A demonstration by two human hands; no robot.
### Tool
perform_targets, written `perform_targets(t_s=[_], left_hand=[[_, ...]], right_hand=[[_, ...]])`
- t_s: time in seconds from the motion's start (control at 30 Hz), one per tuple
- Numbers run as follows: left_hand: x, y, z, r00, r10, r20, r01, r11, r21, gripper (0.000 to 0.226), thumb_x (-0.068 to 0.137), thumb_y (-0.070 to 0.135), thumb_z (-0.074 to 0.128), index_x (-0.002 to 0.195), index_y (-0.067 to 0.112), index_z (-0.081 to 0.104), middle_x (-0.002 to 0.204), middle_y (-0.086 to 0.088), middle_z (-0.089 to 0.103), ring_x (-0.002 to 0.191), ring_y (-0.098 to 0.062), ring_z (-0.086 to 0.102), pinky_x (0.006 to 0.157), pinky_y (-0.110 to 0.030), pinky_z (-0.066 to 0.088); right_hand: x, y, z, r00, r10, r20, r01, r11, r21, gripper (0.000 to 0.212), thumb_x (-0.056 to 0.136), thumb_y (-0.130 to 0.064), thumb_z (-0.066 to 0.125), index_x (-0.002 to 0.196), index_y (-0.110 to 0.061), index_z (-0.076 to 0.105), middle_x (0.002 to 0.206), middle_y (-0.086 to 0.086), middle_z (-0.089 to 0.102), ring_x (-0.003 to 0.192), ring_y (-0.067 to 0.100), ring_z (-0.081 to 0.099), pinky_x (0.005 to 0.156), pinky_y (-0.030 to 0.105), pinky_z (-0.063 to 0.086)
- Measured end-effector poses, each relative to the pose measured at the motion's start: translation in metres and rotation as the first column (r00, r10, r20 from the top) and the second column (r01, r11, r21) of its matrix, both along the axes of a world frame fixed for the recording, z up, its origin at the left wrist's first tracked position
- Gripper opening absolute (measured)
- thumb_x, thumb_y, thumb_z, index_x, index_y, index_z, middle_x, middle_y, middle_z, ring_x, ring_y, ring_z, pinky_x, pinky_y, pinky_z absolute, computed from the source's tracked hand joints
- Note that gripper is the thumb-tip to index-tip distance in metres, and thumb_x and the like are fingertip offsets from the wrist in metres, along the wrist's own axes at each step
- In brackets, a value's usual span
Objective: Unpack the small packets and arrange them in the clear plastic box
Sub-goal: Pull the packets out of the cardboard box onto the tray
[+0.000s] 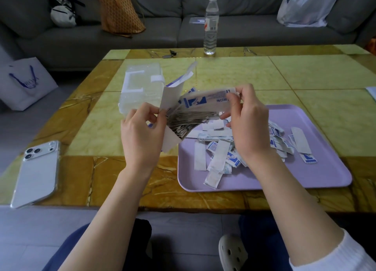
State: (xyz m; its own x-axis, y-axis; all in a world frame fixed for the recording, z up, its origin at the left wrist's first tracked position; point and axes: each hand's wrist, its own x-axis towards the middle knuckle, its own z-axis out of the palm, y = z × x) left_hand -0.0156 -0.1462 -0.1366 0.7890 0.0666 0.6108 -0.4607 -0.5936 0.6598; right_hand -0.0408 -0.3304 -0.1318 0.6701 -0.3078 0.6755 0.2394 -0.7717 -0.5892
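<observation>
Centrally, an opened white carton is held above the table by the left hand, whose thumb and fingers are pinched on the carton's left wall; its flap is raised toward the far side. A fanned bundle of packets is drawn partly out of the carton's mouth to the right. The bundle's right end is clamped between the thumb and curled fingers of the right hand. Beneath and to the right of the bundle, loose packets are heaped on the left half of a lilac tray, with a few strips lying apart toward its right side. The box, clear with a white latch, is set on the table just beyond the left hand and is partly hidden by the carton; its contents cannot be made out. A phone is laid face down at the near left edge, and a bottle is stood upright at the far edge.
</observation>
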Motion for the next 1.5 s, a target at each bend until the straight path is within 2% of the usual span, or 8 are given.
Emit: perform_targets(t_s=[0.17, 0.5, 0.67, 0.8, 1.0, 1.13, 1.33, 1.5], left_hand=[[-0.002, 0.015, 0.002, 0.999, 0.044, 0.022, -0.044, 0.999, 0.005, 0.015, 0.088, 0.02, 0.059, 0.076, 0.021, 0.051, 0.065, 0.021, 0.046, 0.072, -0.023, 0.053, 0.071, -0.039, 0.039], [-0.004, 0.022, 0.003, 0.999, 0.048, 0.027, -0.048, 0.999, -0.006, 0.015, 0.088, 0.018, 0.06, 0.075, 0.019, 0.052, 0.065, 0.022, 0.046, 0.072, -0.021, 0.051, 0.071, -0.035, 0.037], [-0.005, 0.018, 0.003, 0.999, 0.025, 0.041, -0.025, 1.0, -0.001, 0.013, 0.087, 0.018, 0.059, 0.075, 0.016, 0.054, 0.064, 0.02, 0.045, 0.07, -0.026, 0.052, 0.069, -0.039, 0.04], [-0.005, 0.014, 0.003, 0.999, 0.016, 0.034, -0.017, 1.0, 0.006, 0.013, 0.087, 0.016, 0.06, 0.076, 0.012, 0.058, 0.064, 0.02, 0.045, 0.071, -0.023, 0.051, 0.069, -0.036, 0.039], [-0.01, 0.006, 0.004, 0.998, -0.065, 0.01, 0.065, 0.997, 0.039, 0.011, 0.087, 0.013, 0.063, 0.076, 0.011, 0.06, 0.063, 0.022, 0.042, 0.069, -0.019, 0.049, 0.071, -0.039, 0.042], [-0.009, 0.003, 0.003, 0.995, -0.096, 0.0, 0.096, 0.993, 0.075, 0.01, 0.086, 0.012, 0.064, 0.076, 0.012, 0.06, 0.064, 0.022, 0.041, 0.069, -0.016, 0.046, 0.072, -0.04, 0.042], [-0.009, 0.003, 0.002, 0.994, -0.099, -0.035, 0.101, 0.993, 0.055, 0.01, 0.087, 0.014, 0.062, 0.077, 0.014, 0.059, 0.064, 0.019, 0.045, 0.069, -0.017, 0.049, 0.075, -0.041, 0.042], [-0.007, 0.002, 0.001, 0.995, -0.083, -0.055, 0.086, 0.995, 0.052, 0.011, 0.088, 0.016, 0.061, 0.078, 0.014, 0.059, 0.065, 0.017, 0.046, 0.07, -0.016, 0.048, 0.076, -0.043, 0.043]], right_hand=[[0.004, -0.007, 0.002, 0.939, -0.305, -0.159, 0.277, 0.945, -0.174, 0.021, 0.098, -0.029, 0.045, 0.101, -0.01, 0.055, 0.069, -0.003, 0.056, 0.058, 0.022, 0.048, 0.045, 0.02, 0.018], [0.009, -0.008, -0.01, 0.876, -0.314, -0.366, 0.212, 0.933, -0.292, 0.026, 0.099, -0.03, 0.039, 0.1, -0.01, 0.056, 0.095, 0.008, 0.062, 0.069, 0.023, 0.042, 0.058, 0.028, 0.026], [0.005, 0.003, -0.005, 0.936, -0.191, -0.296, 0.125, 0.966, -0.228, 0.026, 0.097, -0.026, 0.047, 0.118, -0.013, 0.055, 0.119, 0.007, 0.055, 0.083, 0.029, 0.06, 0.062, 0.027, 0.03], [0.001, 0.016, -0.002, 0.961, 0.06, -0.269, -0.113, 0.976, -0.186, 0.023, 0.087, -0.015, 0.063, 0.109, -0.012, 0.058, 0.111, 0.001, 0.054, 0.081, 0.017, 0.059, 0.067, 0.024, 0.037], [0.006, 0.019, -0.013, 0.842, 0.179, -0.51, -0.361, 0.888, -0.285, 0.052, 0.082, -0.01, 0.067, 0.131, -0.018, 0.05, 0.14, 0.005, 0.043, 0.123, 0.029, 0.042, 0.101, 0.041, 0.038], [0.009, 0.019, -0.016, 0.781, 0.234, -0.579, -0.393, 0.905, -0.164, 0.044, 0.088, -0.005, 0.057, 0.13, -0.016, 0.049, 0.125, 0.007, 0.051, 0.111, 0.028, 0.053, 0.085, 0.039, 0.045], [0.009, 0.015, -0.012, 0.895, 0.137, -0.425, -0.245, 0.946, -0.211, 0.01, 0.092, -0.021, 0.057, 0.096, -0.012, 0.06, 0.086, 0.007, 0.059, 0.08, 0.029, 0.054, 0.062, 0.034, 0.038], [0.009, 0.009, -0.013, 0.896, 0.089, -0.436, -0.17, 0.974, -0.15, 0.018, 0.093, -0.022, 0.055, 0.078, -0.017, 0.049, 0.068, 0.0, 0.049, 0.068, 0.029, 0.05, 0.059, 0.03, 0.03]])
